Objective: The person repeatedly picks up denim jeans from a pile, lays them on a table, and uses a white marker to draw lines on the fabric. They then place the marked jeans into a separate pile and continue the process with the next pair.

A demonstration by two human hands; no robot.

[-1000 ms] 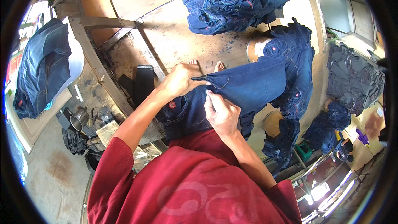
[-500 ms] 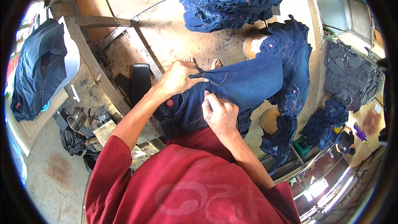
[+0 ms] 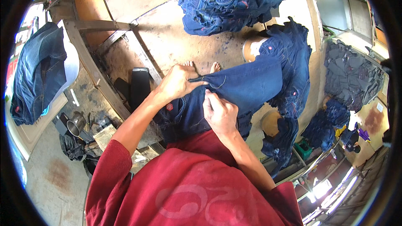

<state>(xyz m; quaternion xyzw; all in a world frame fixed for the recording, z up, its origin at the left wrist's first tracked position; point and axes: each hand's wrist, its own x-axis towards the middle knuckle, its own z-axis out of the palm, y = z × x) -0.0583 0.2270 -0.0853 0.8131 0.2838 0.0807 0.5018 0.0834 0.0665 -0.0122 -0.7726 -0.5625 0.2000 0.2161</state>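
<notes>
A pair of dark blue jeans (image 3: 255, 81) lies across my lap, with one leg stretched out to the right. At a seam edge of the denim, my left hand (image 3: 179, 83) pinches the cloth between thumb and fingers. Close below it, my right hand (image 3: 221, 113) is closed with its fingers curled, thumb and forefinger pressed together at the cloth. Whatever sits inside the right fingers is hidden or too small to name. A pale loose thread (image 3: 221, 84) curves over the denim beside the left fingertips.
A big heap of jeans (image 3: 230, 6) lies ahead. More jeans drape over a round stool (image 3: 252, 49) at the right, with dark grey garments (image 3: 351, 73) beyond. On the left, jeans (image 3: 37, 71) rest on a white support near a wooden frame (image 3: 144, 52) and a metal mug (image 3: 76, 124).
Both hands keep nearly the same place and grip on the jeans. The whole view has shifted slightly.
</notes>
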